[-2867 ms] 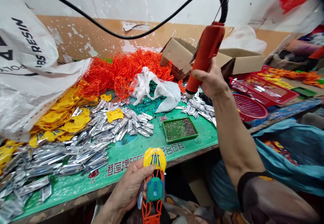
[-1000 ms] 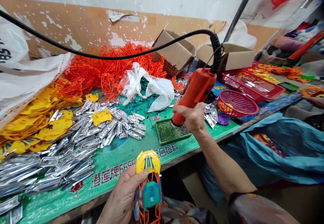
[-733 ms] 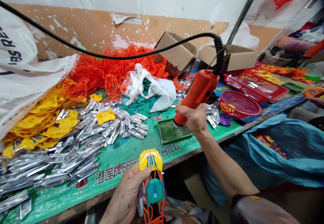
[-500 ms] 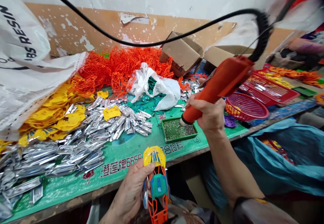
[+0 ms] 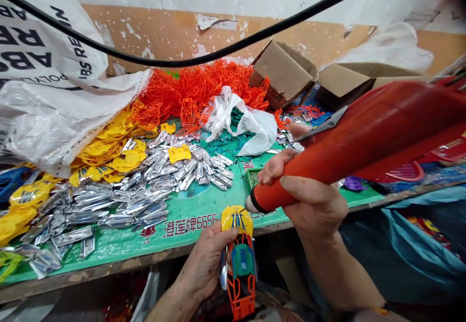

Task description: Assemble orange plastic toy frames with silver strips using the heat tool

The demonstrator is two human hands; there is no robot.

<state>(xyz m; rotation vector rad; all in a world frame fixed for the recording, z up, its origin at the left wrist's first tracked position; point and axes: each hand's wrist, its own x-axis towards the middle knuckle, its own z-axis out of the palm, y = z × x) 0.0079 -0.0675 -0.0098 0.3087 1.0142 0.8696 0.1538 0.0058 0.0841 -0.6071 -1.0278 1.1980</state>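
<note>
At the table's front edge my left hand (image 5: pixel 206 263) grips a toy car body (image 5: pixel 243 260) with a yellow front, a green middle part and an orange frame; its thumb presses on the yellow part. My right hand (image 5: pixel 309 198) is wrapped round a red power screwdriver (image 5: pixel 327 142), held slanting down to the left. The tool's pale tip is right beside the yellow front of the car body; whether they touch I cannot tell. Behind the tool, a green tray (image 5: pixel 252 178) is mostly hidden.
Silver parts (image 5: pixel 145 198) and yellow parts (image 5: pixel 109 149) lie heaped at the left under a white sack (image 5: pixel 73 113). Orange frames (image 5: pixel 189 89), a white plastic bag (image 5: pixel 260 125) and cardboard boxes (image 5: pixel 287 72) stand behind. A black cable (image 5: pixel 174 63) hangs across the view. Blue sacking (image 5: pixel 411 239) is at the right.
The screwdriver's tip has moved from the green tray to the yellow front of the car body, my right hand still round the tool. The view has swung left.
</note>
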